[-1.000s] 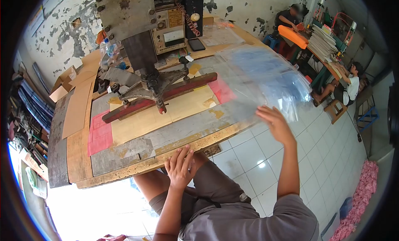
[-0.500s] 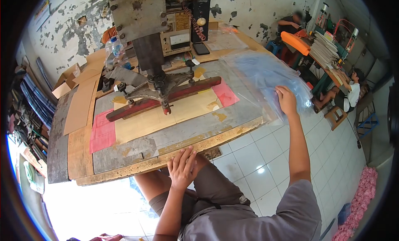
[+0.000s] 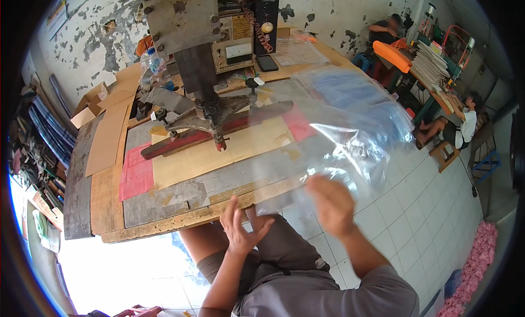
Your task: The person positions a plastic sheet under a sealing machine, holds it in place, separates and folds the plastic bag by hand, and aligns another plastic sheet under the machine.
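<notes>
Left hand (image 3: 244, 229) at six o'clock from mid-view, fingers spread wide near the table edge (image 3: 164, 221); right hand (image 3: 331, 205), blurred at four, gripping a clear plastic sheet (image 3: 333, 145) spread out at three! Beyond, bluish plastic stack (image 3: 347, 90) at two, red bar (image 3: 183, 141) at ten.

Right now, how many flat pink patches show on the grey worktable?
2: a left flat pink patch and a right flat pink patch, at opposite ends of the long pale-yellow sheet. Any pink beneath that sheet is hidden.
</notes>
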Available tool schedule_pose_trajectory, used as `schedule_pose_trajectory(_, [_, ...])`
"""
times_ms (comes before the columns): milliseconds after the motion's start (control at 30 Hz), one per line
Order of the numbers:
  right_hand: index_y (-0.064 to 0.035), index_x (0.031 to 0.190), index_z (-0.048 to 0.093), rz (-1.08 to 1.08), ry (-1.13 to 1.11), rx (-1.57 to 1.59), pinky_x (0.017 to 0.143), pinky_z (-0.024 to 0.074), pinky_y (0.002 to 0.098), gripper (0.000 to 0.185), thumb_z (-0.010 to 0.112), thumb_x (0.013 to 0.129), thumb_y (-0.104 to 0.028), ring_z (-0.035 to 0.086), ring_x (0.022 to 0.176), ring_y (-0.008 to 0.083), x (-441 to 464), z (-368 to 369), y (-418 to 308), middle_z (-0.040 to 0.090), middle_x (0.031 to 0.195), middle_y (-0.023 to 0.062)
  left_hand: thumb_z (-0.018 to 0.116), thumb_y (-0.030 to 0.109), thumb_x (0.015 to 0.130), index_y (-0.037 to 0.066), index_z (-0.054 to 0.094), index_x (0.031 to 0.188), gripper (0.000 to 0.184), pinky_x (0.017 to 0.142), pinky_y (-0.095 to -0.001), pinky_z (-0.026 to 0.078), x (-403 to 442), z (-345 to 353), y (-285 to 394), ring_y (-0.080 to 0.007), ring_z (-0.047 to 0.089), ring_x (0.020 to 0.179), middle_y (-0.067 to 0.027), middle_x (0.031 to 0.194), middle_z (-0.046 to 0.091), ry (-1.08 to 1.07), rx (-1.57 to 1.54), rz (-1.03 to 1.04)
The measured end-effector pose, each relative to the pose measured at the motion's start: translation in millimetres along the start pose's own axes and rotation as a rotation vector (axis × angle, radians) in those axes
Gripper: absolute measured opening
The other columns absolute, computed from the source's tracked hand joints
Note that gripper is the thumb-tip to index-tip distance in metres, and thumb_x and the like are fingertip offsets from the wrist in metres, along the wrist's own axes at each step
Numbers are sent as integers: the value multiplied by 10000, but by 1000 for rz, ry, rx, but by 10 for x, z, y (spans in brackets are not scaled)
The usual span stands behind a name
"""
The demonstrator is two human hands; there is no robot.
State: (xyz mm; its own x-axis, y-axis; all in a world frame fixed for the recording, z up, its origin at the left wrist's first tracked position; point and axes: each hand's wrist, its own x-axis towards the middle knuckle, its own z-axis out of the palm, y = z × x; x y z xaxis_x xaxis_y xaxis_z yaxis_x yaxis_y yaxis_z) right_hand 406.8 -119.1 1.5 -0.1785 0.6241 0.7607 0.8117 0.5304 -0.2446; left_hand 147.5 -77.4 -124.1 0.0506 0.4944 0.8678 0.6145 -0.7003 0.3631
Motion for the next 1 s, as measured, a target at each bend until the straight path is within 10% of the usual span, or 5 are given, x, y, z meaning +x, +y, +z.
schedule_pose_trajectory(33, [-82, 1266, 774, -58, -92, 7, 1003, 537, 425, 434, 683, 854, 21, 700, 1241, 277, -143, 144, -167, 737, 1321, 90, 1016, 478, 675, 124, 122, 1681, 1392, 1141, -566, 410, -64, -58, 7, -468, 528, 1382, -340, 1590, 425, -15, -29, -14])
schedule_pose_trajectory(300, [-101, 1278, 769, -211, -266, 157, 1063, 508, 396, 409, 702, 875, -102, 675, 1282, 221, -272, 566, -44, 736, 1310, 47, 750, 81, 842, 96, 682, 1353, 516, 1150, -528, 456, 721, -236, 167, -313, 549, 1432, -69, 1459, 655, -693, 57, 168])
schedule_pose_trajectory(567, [-111, 1468, 637, -367, -223, -328, 1245, 348, 533, 560, 742, 927, -207, 546, 1460, 284, -59, 229, 802, 631, 1519, 82, 743, 54, 888, 79, 738, 1219, 332, 993, -415, 569, 891, 122, 221, -294, 706, 1208, -69, 1307, 736, -455, 38, 11])
schedule_pose_trajectory(733, [-193, 1622, 463, 341, -403, -550, 1319, 181, 601, 935, 887, 796, -301, 210, 1647, 305, 81, -318, 1270, 368, 1734, 28, 751, 58, 921, 74, 755, 1180, 259, 979, -410, 576, 861, 181, 147, -290, 719, 1180, -57, 1267, 755, -382, 44, -43])
schedule_pose_trajectory(1000, [-63, 1498, 585, 477, -543, -158, 1244, 390, 447, 661, 570, 883, 179, 471, 1505, 347, 124, -934, 1665, 511, 1619, 160, 759, 67, 921, 82, 756, 1192, 272, 985, -412, 578, 867, 130, 172, -287, 720, 1187, -54, 1279, 753, -395, 63, -14])
